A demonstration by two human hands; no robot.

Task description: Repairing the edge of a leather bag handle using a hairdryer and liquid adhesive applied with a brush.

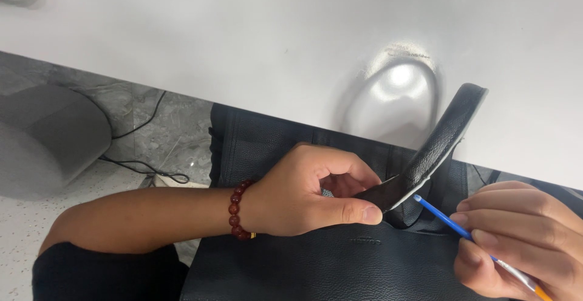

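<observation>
A black leather bag (pixel 316 264) lies across my lap below the table edge. Its black strap (pixel 443 140) stands up and arches onto the white table. My left hand (pixel 310 194), with a dark red bead bracelet (pixel 238 210) at the wrist, pinches the lower end of the strap between thumb and fingers. My right hand (pixel 522 237) at the lower right grips a thin brush with a blue and white handle (pixel 446 219). The brush's blue tip touches the strap's edge just right of my left thumb.
The white table (pixel 273 34) fills the upper half, with a bright light reflection near the strap. At the left are a grey rounded seat (pixel 42 137) and black cables (pixel 139 167) on a speckled floor.
</observation>
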